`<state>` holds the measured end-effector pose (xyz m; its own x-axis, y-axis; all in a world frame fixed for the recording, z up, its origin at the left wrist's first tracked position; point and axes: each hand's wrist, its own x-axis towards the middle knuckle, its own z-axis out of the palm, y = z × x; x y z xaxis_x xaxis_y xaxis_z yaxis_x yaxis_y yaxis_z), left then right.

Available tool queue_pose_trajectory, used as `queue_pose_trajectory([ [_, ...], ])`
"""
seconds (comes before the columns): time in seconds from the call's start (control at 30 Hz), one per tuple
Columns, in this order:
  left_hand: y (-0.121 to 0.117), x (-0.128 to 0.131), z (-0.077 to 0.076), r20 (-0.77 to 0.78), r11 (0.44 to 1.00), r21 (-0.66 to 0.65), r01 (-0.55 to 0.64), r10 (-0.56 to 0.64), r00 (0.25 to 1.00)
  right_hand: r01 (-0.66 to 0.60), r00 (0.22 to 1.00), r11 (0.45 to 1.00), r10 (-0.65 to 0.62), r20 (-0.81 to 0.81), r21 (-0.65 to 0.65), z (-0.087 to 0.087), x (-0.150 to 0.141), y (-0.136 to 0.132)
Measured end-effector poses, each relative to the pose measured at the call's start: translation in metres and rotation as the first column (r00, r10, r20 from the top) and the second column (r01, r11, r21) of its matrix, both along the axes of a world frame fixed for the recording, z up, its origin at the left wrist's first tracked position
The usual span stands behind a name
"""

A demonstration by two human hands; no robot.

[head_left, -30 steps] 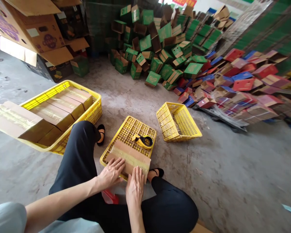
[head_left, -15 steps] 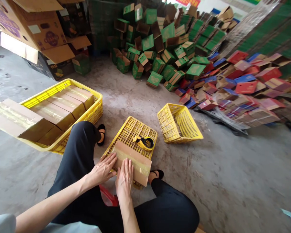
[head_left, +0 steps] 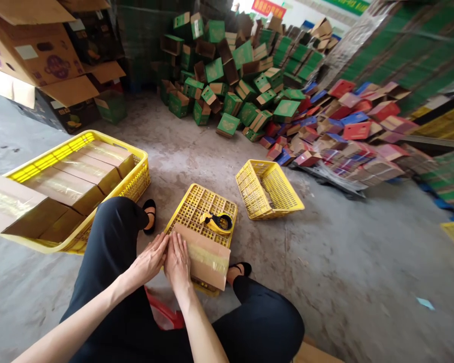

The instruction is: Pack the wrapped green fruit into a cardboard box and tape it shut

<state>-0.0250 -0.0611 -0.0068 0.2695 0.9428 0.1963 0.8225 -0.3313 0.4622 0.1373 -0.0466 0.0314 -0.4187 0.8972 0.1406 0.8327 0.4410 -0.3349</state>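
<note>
A taped cardboard box [head_left: 206,259] lies on an upturned yellow plastic crate [head_left: 191,204] between my knees, clear tape running along its top. My right hand [head_left: 177,259] rests flat on the box's left end, fingers stretched out. Beside it my left hand [head_left: 150,259] touches the left end of the box, its fingers straight and close together. Both hands seem to hold nothing. On the crate just beyond the box sits a yellow and black tape dispenser [head_left: 217,222].
At left, a long yellow crate [head_left: 138,179] holds several taped boxes [head_left: 66,186]. Another yellow crate [head_left: 270,189] lies tipped ahead. Farther off are heaps of green boxes [head_left: 227,125] and red and blue boxes [head_left: 357,131]. Large cartons [head_left: 41,50] stand back left.
My right hand has slid left along the box to its left end, next to my left hand. The view has turned a little to the right.
</note>
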Motion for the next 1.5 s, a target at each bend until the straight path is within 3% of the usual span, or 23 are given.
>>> queue_pose_trajectory([
  [0.2, 0.012, 0.021, 0.005, -0.1, 0.994, 0.031, 0.103, -0.099, 0.99, 0.2, 0.977, 0.979, -0.203, 0.064, 0.045, -0.006, 0.051, -0.01],
  [0.37, 0.011, 0.044, 0.008, -0.183, 0.994, 0.088, 0.058, -0.041, 0.982, 0.369, 0.919, 0.928, -0.372, 0.128, 0.045, -0.011, 0.119, -0.032],
  [0.5, 0.011, 0.068, 0.013, -0.219, 0.997, 0.062, 0.042, -0.028, 0.975, 0.492, 0.861, 0.871, -0.489, 0.137, 0.017, -0.016, 0.146, -0.039],
  [0.7, 0.011, 0.131, 0.027, -0.197, 0.958, -0.084, 0.272, -0.284, 0.938, 0.514, 0.857, 0.858, -0.514, -0.045, 0.001, -0.029, 0.152, -0.036],
  [0.8, 0.011, 0.164, 0.032, -0.125, 0.903, -0.076, 0.423, -0.429, 0.895, 0.501, 0.855, 0.865, -0.499, -0.139, -0.023, -0.033, 0.165, -0.034],
  [0.9, 0.013, 0.18, 0.032, -0.067, 0.878, -0.052, 0.477, -0.479, 0.875, 0.474, 0.87, 0.88, -0.474, -0.137, -0.04, -0.036, 0.178, -0.031],
  [1.03, 0.018, 0.165, 0.03, -0.07, 0.879, -0.035, 0.475, -0.477, 0.876, 0.399, 0.914, 0.916, -0.394, -0.092, 0.041, -0.039, 0.178, -0.031],
  [1.33, 0.027, 0.072, 0.027, -0.129, 0.97, -0.029, 0.242, -0.244, 0.961, 0.567, 0.824, 0.824, -0.567, 0.025, 0.008, -0.025, 0.145, -0.032],
  [1.5, 0.024, 0.048, 0.024, -0.133, 0.988, -0.025, 0.154, -0.156, 0.979, 0.528, 0.846, 0.849, -0.529, 0.075, 0.026, -0.017, 0.128, -0.028],
])
